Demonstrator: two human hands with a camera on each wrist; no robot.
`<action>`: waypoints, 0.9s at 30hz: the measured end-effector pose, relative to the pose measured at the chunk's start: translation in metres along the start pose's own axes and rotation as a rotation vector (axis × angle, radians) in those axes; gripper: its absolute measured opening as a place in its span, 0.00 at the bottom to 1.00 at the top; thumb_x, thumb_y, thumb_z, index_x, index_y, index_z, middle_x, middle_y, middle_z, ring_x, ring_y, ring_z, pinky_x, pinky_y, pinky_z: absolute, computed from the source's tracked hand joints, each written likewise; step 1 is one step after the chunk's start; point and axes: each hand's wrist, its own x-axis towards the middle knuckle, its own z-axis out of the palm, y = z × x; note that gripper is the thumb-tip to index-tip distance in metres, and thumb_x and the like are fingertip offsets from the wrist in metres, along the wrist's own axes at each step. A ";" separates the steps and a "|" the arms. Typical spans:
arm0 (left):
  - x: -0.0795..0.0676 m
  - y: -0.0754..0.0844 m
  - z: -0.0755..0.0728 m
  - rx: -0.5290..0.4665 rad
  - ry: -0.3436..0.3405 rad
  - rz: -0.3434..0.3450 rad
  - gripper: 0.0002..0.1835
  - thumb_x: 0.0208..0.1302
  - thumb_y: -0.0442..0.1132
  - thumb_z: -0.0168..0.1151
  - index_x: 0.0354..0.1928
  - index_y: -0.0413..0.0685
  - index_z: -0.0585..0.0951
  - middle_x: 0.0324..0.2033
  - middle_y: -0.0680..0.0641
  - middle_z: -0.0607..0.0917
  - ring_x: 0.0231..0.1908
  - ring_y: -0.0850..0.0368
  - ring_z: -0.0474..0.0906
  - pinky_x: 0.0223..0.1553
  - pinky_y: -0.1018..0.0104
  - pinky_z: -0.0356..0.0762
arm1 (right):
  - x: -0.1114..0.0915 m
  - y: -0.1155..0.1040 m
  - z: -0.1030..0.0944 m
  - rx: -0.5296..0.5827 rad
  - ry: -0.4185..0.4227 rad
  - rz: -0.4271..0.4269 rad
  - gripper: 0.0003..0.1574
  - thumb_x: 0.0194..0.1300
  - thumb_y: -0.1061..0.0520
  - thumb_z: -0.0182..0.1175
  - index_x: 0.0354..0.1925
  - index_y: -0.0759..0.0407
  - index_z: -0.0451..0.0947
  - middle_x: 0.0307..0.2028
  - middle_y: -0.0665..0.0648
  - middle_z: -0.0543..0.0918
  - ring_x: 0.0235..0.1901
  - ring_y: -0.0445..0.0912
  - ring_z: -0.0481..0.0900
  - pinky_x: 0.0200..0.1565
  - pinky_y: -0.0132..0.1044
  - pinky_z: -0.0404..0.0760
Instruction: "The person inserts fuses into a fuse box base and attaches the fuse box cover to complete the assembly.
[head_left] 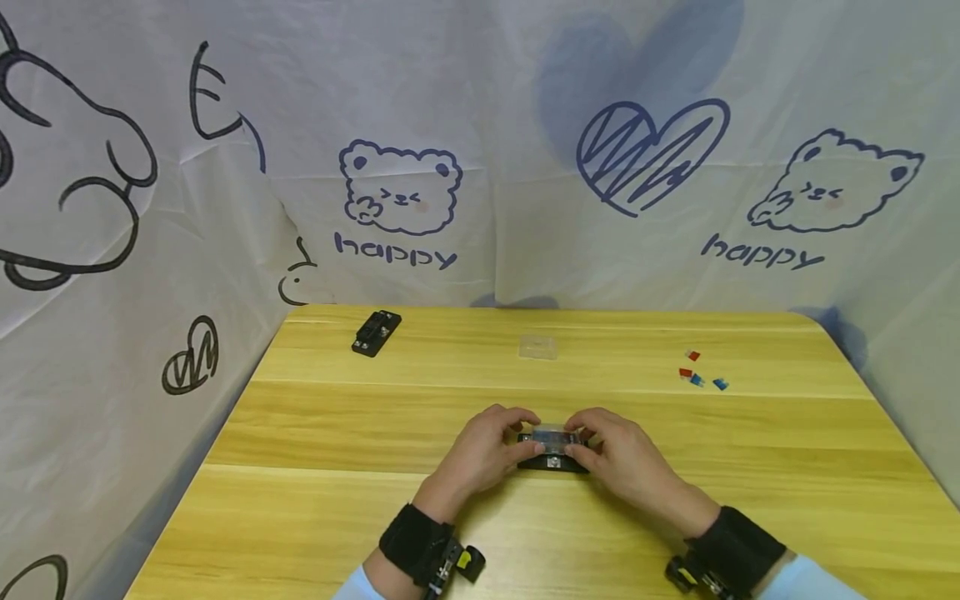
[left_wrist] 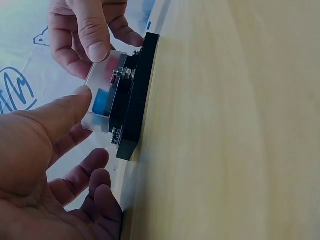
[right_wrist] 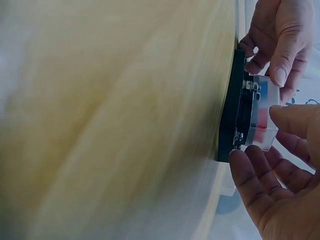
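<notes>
A black fuse block [head_left: 553, 463] lies on the table in front of me, crosswise between both hands. A clear plastic cover [head_left: 551, 435] sits over its top, and blue and red pieces show through it in the wrist views. My left hand [head_left: 483, 446] pinches the left end of the cover between thumb and fingers. At the other end, the right hand [head_left: 626, 458] grips the cover the same way. Metal screw terminals [left_wrist: 124, 73] stick out along the block's side in the left wrist view. Whether the cover is fully seated I cannot tell.
Farther back on the left lies another black fuse block [head_left: 377, 333]. A loose clear cover [head_left: 537, 347] is at the back middle. Small red fuses [head_left: 686, 372] and blue fuses [head_left: 721, 384] lie at the back right. A drawn-on white cloth [head_left: 510, 100] hangs behind the table.
</notes>
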 end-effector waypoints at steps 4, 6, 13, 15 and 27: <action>0.001 0.000 0.000 -0.006 -0.003 -0.004 0.18 0.62 0.55 0.64 0.53 0.62 0.80 0.41 0.50 0.80 0.36 0.59 0.73 0.37 0.63 0.73 | 0.000 -0.001 0.000 0.008 -0.002 0.001 0.12 0.60 0.54 0.68 0.43 0.46 0.78 0.41 0.45 0.80 0.36 0.37 0.78 0.35 0.36 0.80; 0.001 0.001 0.000 -0.011 -0.002 -0.006 0.18 0.62 0.54 0.64 0.52 0.62 0.80 0.40 0.50 0.80 0.35 0.59 0.73 0.36 0.63 0.73 | 0.000 -0.001 0.000 0.010 -0.002 0.005 0.12 0.60 0.54 0.68 0.42 0.46 0.78 0.40 0.45 0.80 0.36 0.37 0.78 0.34 0.36 0.80; 0.001 0.001 0.001 -0.013 0.003 -0.010 0.17 0.61 0.53 0.65 0.52 0.62 0.81 0.38 0.50 0.80 0.34 0.60 0.72 0.34 0.64 0.73 | 0.001 0.000 0.001 -0.013 0.007 0.022 0.18 0.58 0.55 0.69 0.48 0.49 0.79 0.40 0.47 0.82 0.35 0.39 0.79 0.33 0.37 0.80; 0.001 0.000 0.002 -0.007 0.007 -0.012 0.17 0.61 0.53 0.66 0.51 0.62 0.81 0.38 0.50 0.80 0.33 0.60 0.72 0.34 0.65 0.73 | 0.001 0.000 0.001 -0.017 0.006 0.023 0.19 0.57 0.55 0.69 0.48 0.49 0.79 0.41 0.48 0.82 0.35 0.38 0.79 0.34 0.37 0.79; 0.002 0.000 0.003 0.026 0.005 -0.011 0.18 0.60 0.53 0.66 0.51 0.60 0.82 0.36 0.51 0.80 0.32 0.60 0.72 0.34 0.65 0.72 | 0.002 0.002 0.002 -0.019 -0.009 0.017 0.17 0.57 0.55 0.70 0.46 0.48 0.80 0.40 0.48 0.83 0.36 0.39 0.79 0.34 0.37 0.79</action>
